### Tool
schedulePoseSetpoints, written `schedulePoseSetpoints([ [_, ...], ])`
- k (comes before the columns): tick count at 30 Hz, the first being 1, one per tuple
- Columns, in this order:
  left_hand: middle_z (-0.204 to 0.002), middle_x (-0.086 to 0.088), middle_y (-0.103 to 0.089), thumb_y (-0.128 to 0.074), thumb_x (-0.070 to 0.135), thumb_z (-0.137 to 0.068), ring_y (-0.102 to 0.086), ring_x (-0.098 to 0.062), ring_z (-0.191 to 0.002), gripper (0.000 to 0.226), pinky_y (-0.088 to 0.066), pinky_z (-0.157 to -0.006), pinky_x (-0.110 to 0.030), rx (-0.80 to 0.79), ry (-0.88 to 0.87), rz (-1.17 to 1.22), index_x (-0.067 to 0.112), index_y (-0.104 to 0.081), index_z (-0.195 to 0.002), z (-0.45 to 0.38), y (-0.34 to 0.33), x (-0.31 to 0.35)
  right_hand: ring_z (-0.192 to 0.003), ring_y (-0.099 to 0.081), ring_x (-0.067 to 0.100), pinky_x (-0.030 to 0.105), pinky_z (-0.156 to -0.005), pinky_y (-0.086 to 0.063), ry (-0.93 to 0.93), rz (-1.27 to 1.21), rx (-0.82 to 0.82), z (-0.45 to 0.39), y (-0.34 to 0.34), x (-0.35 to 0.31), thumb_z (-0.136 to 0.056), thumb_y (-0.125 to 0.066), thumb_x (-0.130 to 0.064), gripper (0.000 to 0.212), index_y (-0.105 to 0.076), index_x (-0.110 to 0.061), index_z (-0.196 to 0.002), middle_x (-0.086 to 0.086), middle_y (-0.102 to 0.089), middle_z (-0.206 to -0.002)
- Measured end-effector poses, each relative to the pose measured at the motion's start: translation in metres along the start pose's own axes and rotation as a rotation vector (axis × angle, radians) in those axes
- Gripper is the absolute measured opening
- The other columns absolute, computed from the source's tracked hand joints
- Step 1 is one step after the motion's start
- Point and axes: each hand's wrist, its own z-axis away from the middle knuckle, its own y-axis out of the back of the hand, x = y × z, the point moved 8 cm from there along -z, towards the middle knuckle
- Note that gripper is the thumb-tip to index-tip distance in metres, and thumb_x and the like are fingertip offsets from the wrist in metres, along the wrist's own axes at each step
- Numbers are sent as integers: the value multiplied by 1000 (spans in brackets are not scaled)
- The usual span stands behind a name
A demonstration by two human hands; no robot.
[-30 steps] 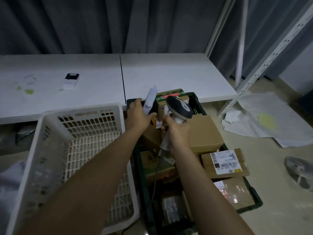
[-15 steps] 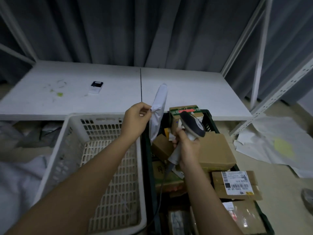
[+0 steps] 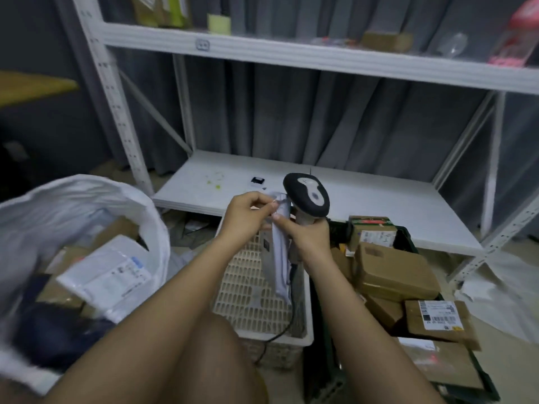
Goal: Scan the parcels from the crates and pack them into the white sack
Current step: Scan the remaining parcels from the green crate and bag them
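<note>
**Soft mailer in hand, between scan and sack**

Head view:
- Left hand (image 3: 245, 212) pinches the top edge of a flat grey poly mailer (image 3: 278, 252); the mailer hangs down over the white crate (image 3: 256, 290).
- Right hand (image 3: 309, 239) is wrapped round the handle of the barcode scanner (image 3: 307, 196); its thumb also presses on the mailer's upper part. Scanner head points up and away, not at a label.
- Judgement: step in hand is handling this one mailer, either turning it to find the label or just done scanning. Can't tell which; its label side isn't readable.
- Next move likely: if unscanned, face the label to the scanner; then swing left and drop it into the white sack (image 3: 145, 205).
- Sack sits at the left, mouth open, already holding parcels, including a white labelled mailer (image 3: 108, 275) on top.
- Dark green crate (image 3: 404, 233) at the right is full of brown cardboard parcels (image 3: 399, 271), so plenty left to do.

In the way:
- Scanner cable (image 3: 291, 310) trails down through the white crate, close beside the hanging mailer; could snag.
- Sack rim sags inward on the near side, so the drop needs to clear it.
- Low shelf (image 3: 379, 205) behind carries a small black-and-white device (image 3: 258, 181); upper shelf (image 3: 291, 53) holds blurred boxes. Neither obstructs.
</note>
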Motion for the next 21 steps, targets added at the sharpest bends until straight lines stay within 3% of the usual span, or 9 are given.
schedulePoseSetpoints([
  [2, -74, 2, -67, -68, 9, -86, -65, -2, -66, 9, -54, -62, -19, 6, -40, -13, 14, -68, -79, 13, 25, 20, -106, -65, 15, 28, -86, -57, 87, 44, -40, 14, -22, -23, -70, -87, -12, 56, -63, -8, -121, 5, -70, -115],
  [5, -76, 9, -69, -67, 11, -87, -65, -3, -75, 13, -50, -70, -16, 42, -124, -31, 22, -70, -81, 28, 60, 50, -105, -64, 16, 34, -88, -55, 143, 71, -11, 30, -53, -46, -72, -85, -15, 52, -62, -10, -118, 3, -70, -111],
  [9, -102, 11, -68, -65, 16, -89, -62, -6, -98, 14, -47, -78, -10, 92, -194, -97, 28, -69, -95, 43, 105, 70, -87, -64, 12, 24, -70, -52, 171, 51, 70, 44, -79, -60, -72, -77, -8, 33, -66, -10, -102, 1, -70, -93],
  [12, -137, -1, -44, -67, 26, -87, -45, -15, -124, 46, -39, -104, -31, 246, -83, -325, 24, -52, -130, 46, 158, 59, -74, -62, 10, 18, -58, -46, 105, -43, 89, 45, -91, -60, -74, -77, -8, 21, -65, -8, -91, 0, -67, -83],
  [14, -145, -3, -40, -65, 24, -88, -42, -19, -129, 62, -34, -110, -36, 221, 45, -338, 18, -37, -144, 49, 182, 44, -64, -63, 4, 16, -53, -47, 51, -117, 82, 44, -100, -59, -75, -78, -9, 20, -63, -11, -86, 0, -66, -82],
  [17, -126, -3, -60, -61, 9, -90, -57, -17, -111, 40, -43, -98, -30, 92, 80, -233, 17, -53, -129, 57, 192, 29, -69, -64, 6, 21, -57, -48, 13, -165, 51, 42, -114, -58, -75, -78, -10, 22, -59, -17, -84, -3, -67, -82],
  [19, -107, 1, -67, -61, 3, -87, -62, -20, -104, 29, -47, -93, -32, 108, 66, -214, 20, -61, -111, 60, 202, 26, -71, -64, 9, 24, -62, -50, 25, -140, 19, 41, -124, -57, -75, -77, -8, 20, -61, -17, -84, -3, -67, -82],
  [21, -99, 3, -66, -65, 3, -85, -62, -20, -98, 29, -48, -90, -32, 189, 77, -222, 17, -62, -110, 59, 216, 21, -70, -64, 11, 27, -65, -53, 48, -119, 20, 39, -130, -56, -77, -77, -9, 18, -62, -17, -84, -2, -68, -81],
])
